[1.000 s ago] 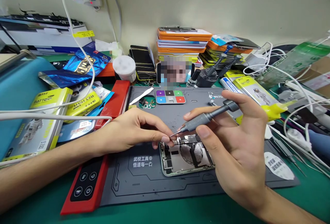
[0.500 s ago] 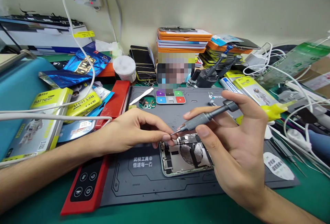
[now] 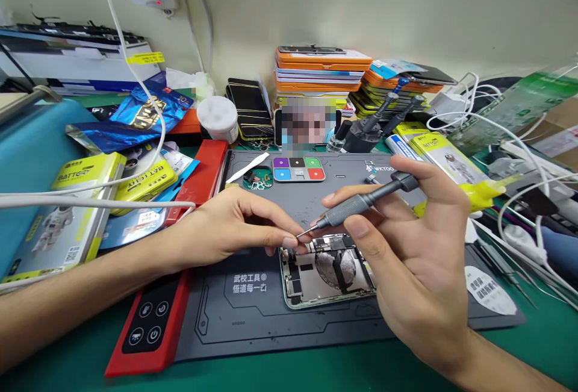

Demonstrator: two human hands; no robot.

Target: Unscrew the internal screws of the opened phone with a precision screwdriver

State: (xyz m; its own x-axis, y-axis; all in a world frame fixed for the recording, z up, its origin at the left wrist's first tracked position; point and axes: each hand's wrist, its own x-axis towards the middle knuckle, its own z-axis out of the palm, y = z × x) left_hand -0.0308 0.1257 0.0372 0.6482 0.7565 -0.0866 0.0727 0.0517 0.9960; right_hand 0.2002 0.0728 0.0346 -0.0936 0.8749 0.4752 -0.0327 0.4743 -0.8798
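Note:
An opened phone (image 3: 311, 286) lies on the dark grey mat (image 3: 235, 335), its inner parts and a round grey coil showing. Over its upper left corner, my left hand (image 3: 230, 226) is closed in a pinch; whatever sits between thumb and fingertip is too small to name. The thin tip of a grey screwdriver (image 3: 347, 210) meets those fingertips. My right hand (image 3: 415, 259) grips the screwdriver, tilted, with its cap end near the index finger. Part of the phone's right side is hidden behind my right hand.
A red bar (image 3: 169, 314) with buttons borders the mat's left side. Yellow battery boxes (image 3: 83, 199) and cables lie left. Behind stand a white tub (image 3: 217, 118), a propped phone (image 3: 332, 121), stacked orange cases (image 3: 323, 67) and a tool holder (image 3: 361, 136). Tweezers (image 3: 501, 259) lie right.
My right hand and the screwdriver have shifted very slightly. My left hand keeps its pinch in nearly the same place.

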